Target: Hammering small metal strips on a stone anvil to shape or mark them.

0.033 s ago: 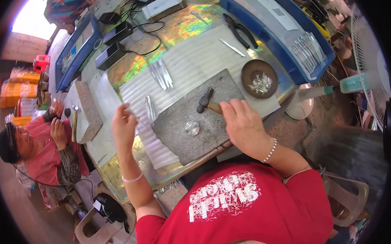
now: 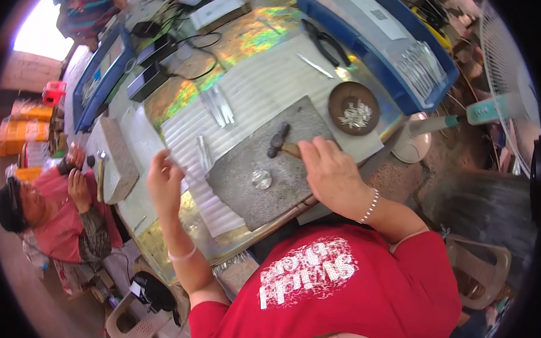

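Note:
My right hand (image 2: 336, 174) is wrapped round the wooden handle of a small hammer (image 2: 278, 140). The hammer's dark head is over a grey stone slab (image 2: 241, 162). Close to it on the slab lies a small, shiny silver disc (image 2: 261, 179). My left hand (image 2: 164, 180) is raised beyond the slab's left edge, with its fingers curled and pinched together. A thin piece may be between the fingertips, but it is too blurred to make out. Between this hand and the slab, several silver strips (image 2: 203, 153) lie on white foam sheeting (image 2: 249, 85).
A round brown dish (image 2: 334, 111) holds small silver pieces. Pliers (image 2: 325, 43), more strips (image 2: 218, 106) and a blue tray (image 2: 430, 103) lie farther back. At left a co-worker (image 2: 60, 209) sits by a stone block (image 2: 113, 157). A fan (image 2: 506, 88) stands at right.
My left hand has shifted slightly left and its fingers have curled in more. My right hand keeps its hold on the hammer. The whole view has shifted a little.

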### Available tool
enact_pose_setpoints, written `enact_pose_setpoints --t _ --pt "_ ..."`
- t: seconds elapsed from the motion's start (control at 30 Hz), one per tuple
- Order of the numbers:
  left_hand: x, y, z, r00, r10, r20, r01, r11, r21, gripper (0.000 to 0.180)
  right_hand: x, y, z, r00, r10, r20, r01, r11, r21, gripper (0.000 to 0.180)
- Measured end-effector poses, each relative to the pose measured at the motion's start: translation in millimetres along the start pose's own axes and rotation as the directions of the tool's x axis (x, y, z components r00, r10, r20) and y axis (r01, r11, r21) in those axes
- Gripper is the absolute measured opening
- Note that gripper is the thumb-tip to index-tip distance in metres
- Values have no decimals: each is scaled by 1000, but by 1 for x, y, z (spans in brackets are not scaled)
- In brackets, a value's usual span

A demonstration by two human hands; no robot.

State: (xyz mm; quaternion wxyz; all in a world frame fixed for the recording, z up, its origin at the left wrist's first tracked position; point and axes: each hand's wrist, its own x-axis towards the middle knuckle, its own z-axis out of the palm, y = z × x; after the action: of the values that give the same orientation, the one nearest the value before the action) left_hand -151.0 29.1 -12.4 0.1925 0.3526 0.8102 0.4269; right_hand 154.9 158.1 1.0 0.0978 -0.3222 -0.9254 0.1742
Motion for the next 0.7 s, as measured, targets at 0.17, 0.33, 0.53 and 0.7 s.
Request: enact_pose_setpoints --t 0.17,0.33,0.53,0.7 --pt "-68 48 5 962 169 -216 -224 939 -262 28 4 19 -5 996 58 -65 -27 916 401 33" --pt "-105 49 50 881 444 -164 -473 841 -263 35 2 73 -9 892 370 -259 -108 731 673 14" --pt "-115 36 76 868 479 -131 -496 850 -179 29 32 129 -16 889 426 -169 -299 818 491 20" --pt "-117 33 81 908 407 -101 -418 898 -139 25 53 140 -8 926 377 -20 -358 894 269 20"
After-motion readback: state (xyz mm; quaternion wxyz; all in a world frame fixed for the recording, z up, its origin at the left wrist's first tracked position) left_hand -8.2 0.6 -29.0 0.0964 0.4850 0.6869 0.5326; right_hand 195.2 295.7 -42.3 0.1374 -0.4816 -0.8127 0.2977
